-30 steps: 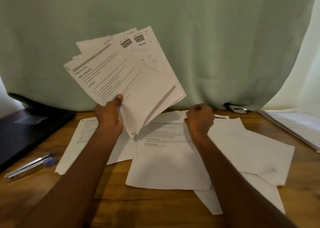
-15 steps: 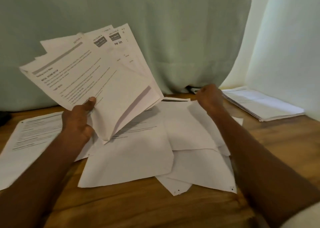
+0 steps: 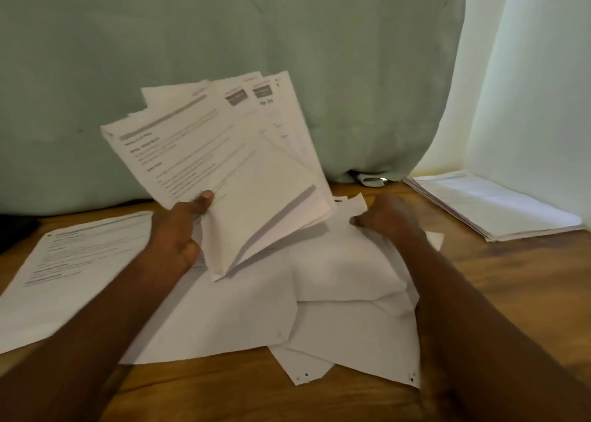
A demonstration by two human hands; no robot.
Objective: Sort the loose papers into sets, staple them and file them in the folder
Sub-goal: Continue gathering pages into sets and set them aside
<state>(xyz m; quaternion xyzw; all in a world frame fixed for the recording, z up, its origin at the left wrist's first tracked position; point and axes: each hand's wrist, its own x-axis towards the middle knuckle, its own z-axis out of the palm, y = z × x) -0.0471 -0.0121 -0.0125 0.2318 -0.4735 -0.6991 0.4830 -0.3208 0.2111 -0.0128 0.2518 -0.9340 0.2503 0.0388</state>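
My left hand (image 3: 179, 232) holds up a fanned bundle of printed sheets (image 3: 224, 165), thumb on the front page, above the wooden table (image 3: 511, 293). My right hand (image 3: 388, 215) pinches the far edge of a blank-side-up sheet (image 3: 345, 261) in the loose pile (image 3: 319, 325) below. Some sheets in that pile show staple marks at their near corners. A single printed page (image 3: 70, 268) lies flat to the left. No stapler or folder is in view.
A neat stack of papers (image 3: 489, 204) lies at the back right by the white wall. A green curtain (image 3: 256, 53) hangs behind the table. A small grey object (image 3: 371, 178) sits at the curtain's foot.
The view has swung right, so the stapler and black object at left have left the frame. My right hand has moved from the middle of the pile to a sheet's far edge and pinches it.
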